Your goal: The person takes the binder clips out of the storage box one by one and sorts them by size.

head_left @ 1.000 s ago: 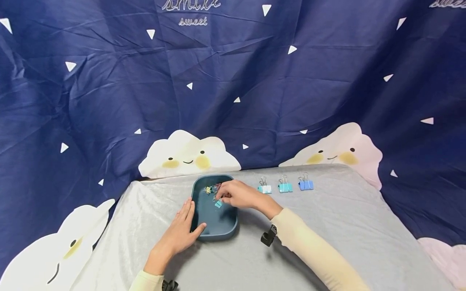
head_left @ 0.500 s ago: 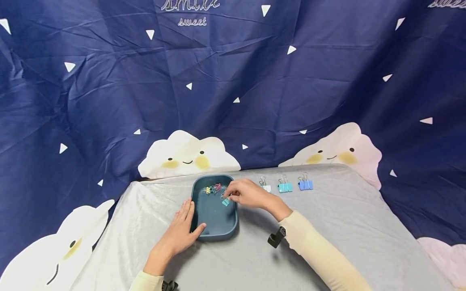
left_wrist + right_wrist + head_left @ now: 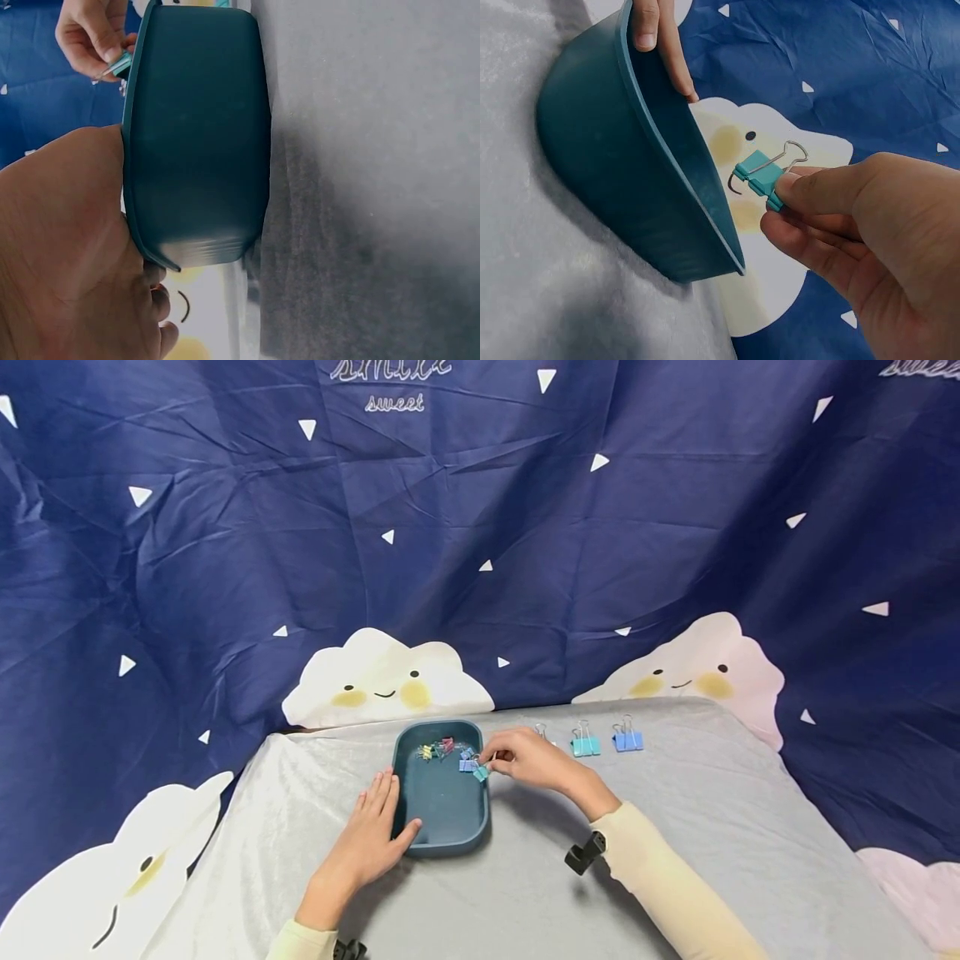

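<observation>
**Right hand [image 3: 528, 760] pinches a teal binder clip [image 3: 761, 171] over the tray [image 3: 442, 814]**

Closest to the person's body, cream sleeves [image 3: 667, 877] reach in over a worktop [image 3: 517, 893] spread with pale grey cloth. A black wrist device [image 3: 585, 853] shows below the right wrist, and a second one [image 3: 349, 950] peeks in at the bottom edge by the left.

The left hand [image 3: 367, 835] lies against the left side of the dark teal tray, its fingers straight along the rim and its thumb reaching over the edge; that grip is relaxed, clasping nothing.

Across from it, the right grip is pinched, thumb and fingertips, on the teal binder clip, one wire handle sticking out. The clip hangs above the tray's right side, near the rim; whether it is one clip or several overlapping, I cannot tell.

Just beside it, inside the tray, sit blue clips [image 3: 467, 763]. Farther back in there are small yellow clips [image 3: 427, 752] and pink clips [image 3: 447, 745].

Beyond the right hand, toward the worktop's far edge, a larger turquoise clip [image 3: 585, 745] and a large blue clip [image 3: 628, 741] make a row with a third clip [image 3: 542, 729], mostly hidden by the hand.

Behind everything hangs a navy curtain [image 3: 450, 585] with white triangles and smiling clouds [image 3: 386, 681].
</observation>
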Available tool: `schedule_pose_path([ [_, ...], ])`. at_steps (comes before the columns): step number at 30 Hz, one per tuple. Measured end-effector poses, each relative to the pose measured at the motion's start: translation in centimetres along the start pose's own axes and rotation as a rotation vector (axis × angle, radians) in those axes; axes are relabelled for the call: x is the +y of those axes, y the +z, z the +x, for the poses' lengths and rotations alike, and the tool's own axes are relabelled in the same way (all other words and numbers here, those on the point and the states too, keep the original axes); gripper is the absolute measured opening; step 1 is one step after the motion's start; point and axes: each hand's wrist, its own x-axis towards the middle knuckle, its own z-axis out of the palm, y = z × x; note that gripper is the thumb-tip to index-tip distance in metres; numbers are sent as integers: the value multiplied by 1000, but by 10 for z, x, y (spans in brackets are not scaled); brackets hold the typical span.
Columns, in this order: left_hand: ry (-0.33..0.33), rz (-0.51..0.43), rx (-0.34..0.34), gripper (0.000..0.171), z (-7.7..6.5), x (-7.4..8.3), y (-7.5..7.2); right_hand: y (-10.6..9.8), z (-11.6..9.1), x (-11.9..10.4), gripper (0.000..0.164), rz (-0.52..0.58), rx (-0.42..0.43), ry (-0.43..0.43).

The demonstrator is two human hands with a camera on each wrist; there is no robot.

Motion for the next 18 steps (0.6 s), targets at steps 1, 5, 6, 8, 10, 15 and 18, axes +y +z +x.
schedule_pose_path([
  [1, -1, 0, -2, 85, 0, 1, -1, 0, -2, 1, 14, 6, 5, 2],
  [5, -6, 6, -5, 86, -1, 2, -3, -2, -8, 6, 14, 32, 12, 25],
  [6, -5, 10, -4, 87, -2, 2, -2, -2, -9, 7, 14, 39, 14, 33],
  [8, -3, 11, -1, 88, -2, 1, -2, -3, -11, 9, 13, 54, 21, 47],
  [10, -3, 14, 1, 89, -1, 1, -1, -5, -14, 12, 12, 61, 34, 54],
  [15, -3, 16, 3, 91, 0, 0, -2, -9, -21, 20, 10, 61, 66, 54],
  [18, 3, 8, 10, 90, -1, 2, -2, -12, -27, 24, 10, 78, 79, 89],
])
